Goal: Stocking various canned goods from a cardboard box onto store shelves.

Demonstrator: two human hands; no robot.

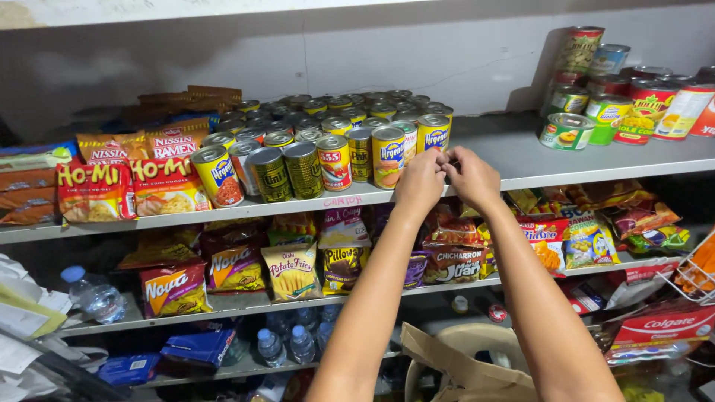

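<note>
Both hands meet at the front edge of the top shelf (521, 160), fingertips drawn together against each other. The left hand (419, 181) and the right hand (474, 177) touch at the fingers, pinched in close as if on something small — but whatever sits between the fingertips is too small and too hidden to make out, so I cannot tell whether they hold anything. The forearms rise from the bottom of the view and cross in front of the lower shelves.

Just beside the left hand, nearly touching it, stands a yellow-labelled can (388, 155), the front one of a packed block of cans (320, 141) that fills the middle of the top shelf. Another yellow can (433, 132) stands right behind the hands. Further left on the same shelf lie red and yellow noodle packets (130, 186), stacked flat. To the right, well apart from the hands, a second group of cans (618, 104) is piled against the wall, some stacked two high, one green can (567, 131) lying tilted on its side.

The stretch of shelf under and to the right of the hands is bare grey board.

On the shelf below sit snack bags (290, 272) in a row — red, yellow, purple — partly hidden behind the arms. Lower still, water bottles (302, 344) stand on the bottom shelf, and one more bottle (94, 294) lies at the far left. A brown paper bag (458, 368) gapes open between the forearms, and a red toothpaste box (663, 327) lies at the right.
</note>
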